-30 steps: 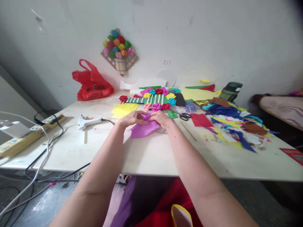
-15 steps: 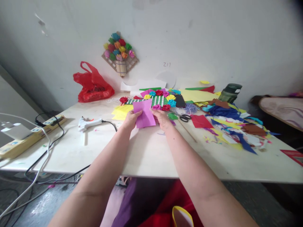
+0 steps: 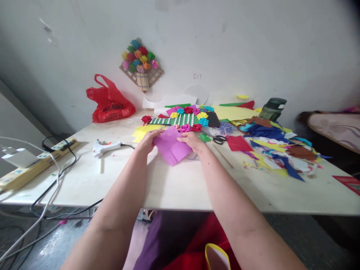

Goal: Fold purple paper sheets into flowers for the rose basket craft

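Note:
A square of purple paper [image 3: 172,147] is stretched between my two hands over the middle of the table, one corner pointing toward me. My left hand [image 3: 149,141] pinches its left corner. At the right corner, my right hand [image 3: 190,141] grips it between thumb and fingers. Just beyond the paper lies a green and white striped panel [image 3: 184,119] ringed with paper roses, among them a red rose [image 3: 197,127] and a blue rose [image 3: 203,122]. Yellow paper [image 3: 140,134] lies by my left hand. Black-handled scissors [image 3: 219,140] and a thin wooden stick [image 3: 223,155] are right of my right hand.
A white glue gun [image 3: 107,147] with its cord lies at left, near a power strip [image 3: 42,163]. Behind it stands a red plastic bag [image 3: 111,105]. Red paper [image 3: 239,143], a heap of coloured scraps [image 3: 281,144] and a dark green bottle [image 3: 272,109] are at right.
The purple paper has turned from nearly upright to a diamond, with a corner now toward me. My left hand has moved a little left, and my hands are farther apart.

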Demonstrator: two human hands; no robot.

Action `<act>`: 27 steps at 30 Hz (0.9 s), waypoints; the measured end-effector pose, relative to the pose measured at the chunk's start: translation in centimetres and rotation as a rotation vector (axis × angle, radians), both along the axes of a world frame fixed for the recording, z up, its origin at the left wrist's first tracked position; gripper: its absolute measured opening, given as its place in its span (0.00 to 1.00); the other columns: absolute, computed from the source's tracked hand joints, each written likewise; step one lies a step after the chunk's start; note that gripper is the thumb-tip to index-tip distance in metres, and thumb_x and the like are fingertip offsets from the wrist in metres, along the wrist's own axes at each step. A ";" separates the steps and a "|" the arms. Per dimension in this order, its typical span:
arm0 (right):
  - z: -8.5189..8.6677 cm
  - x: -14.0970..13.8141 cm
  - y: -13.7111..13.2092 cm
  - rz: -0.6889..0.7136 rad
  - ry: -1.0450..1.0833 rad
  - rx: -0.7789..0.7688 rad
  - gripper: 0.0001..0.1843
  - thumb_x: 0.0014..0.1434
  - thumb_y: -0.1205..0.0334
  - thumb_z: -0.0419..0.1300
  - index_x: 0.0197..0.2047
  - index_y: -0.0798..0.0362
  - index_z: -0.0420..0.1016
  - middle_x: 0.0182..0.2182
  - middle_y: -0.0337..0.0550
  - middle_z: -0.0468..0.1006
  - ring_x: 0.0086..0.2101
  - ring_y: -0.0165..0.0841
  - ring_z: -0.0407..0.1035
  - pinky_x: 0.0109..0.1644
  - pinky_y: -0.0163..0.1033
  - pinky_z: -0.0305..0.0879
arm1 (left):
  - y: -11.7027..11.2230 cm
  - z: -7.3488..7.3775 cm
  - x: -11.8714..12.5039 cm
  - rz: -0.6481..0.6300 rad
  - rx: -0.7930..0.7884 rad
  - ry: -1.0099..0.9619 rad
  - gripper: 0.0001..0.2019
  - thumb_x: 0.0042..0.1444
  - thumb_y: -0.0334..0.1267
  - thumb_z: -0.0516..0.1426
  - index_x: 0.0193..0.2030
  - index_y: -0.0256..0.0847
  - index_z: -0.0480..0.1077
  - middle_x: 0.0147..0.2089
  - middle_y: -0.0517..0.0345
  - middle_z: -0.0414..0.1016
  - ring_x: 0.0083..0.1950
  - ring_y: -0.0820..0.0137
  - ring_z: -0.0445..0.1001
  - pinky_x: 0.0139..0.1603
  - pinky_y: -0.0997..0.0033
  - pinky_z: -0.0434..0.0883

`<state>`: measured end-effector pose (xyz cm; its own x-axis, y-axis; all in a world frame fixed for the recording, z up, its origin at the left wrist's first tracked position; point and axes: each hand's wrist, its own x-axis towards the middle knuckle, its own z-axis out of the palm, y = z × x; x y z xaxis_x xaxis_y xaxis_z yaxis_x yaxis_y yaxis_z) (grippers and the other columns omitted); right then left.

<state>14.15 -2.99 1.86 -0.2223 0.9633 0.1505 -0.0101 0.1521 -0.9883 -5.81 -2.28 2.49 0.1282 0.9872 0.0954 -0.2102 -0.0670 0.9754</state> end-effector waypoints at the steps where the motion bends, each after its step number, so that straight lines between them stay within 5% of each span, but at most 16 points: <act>1: 0.0 0.0 -0.1 0.030 -0.015 -0.005 0.11 0.36 0.59 0.66 0.19 0.55 0.69 0.16 0.34 0.67 0.20 0.28 0.61 0.24 0.34 0.56 | -0.1 0.0 -0.2 -0.029 0.007 0.051 0.14 0.39 0.44 0.63 0.28 0.34 0.72 0.24 0.56 0.72 0.22 0.74 0.68 0.20 0.76 0.59; 9: -0.3 0.2 0.5 0.032 -0.011 -0.010 0.10 0.39 0.59 0.65 0.25 0.56 0.74 0.20 0.37 0.72 0.23 0.28 0.64 0.27 0.34 0.60 | -0.7 0.4 0.1 -0.120 -0.020 0.224 0.14 0.34 0.43 0.66 0.22 0.36 0.69 0.17 0.60 0.68 0.15 0.77 0.62 0.15 0.77 0.55; 27: 0.7 0.0 -0.3 0.038 0.035 -0.073 0.09 0.34 0.66 0.66 0.25 0.56 0.76 0.21 0.36 0.74 0.24 0.27 0.65 0.31 0.35 0.62 | -0.6 -0.3 0.2 -0.252 -0.021 0.157 0.14 0.36 0.39 0.65 0.30 0.35 0.69 0.22 0.60 0.70 0.19 0.78 0.65 0.19 0.79 0.60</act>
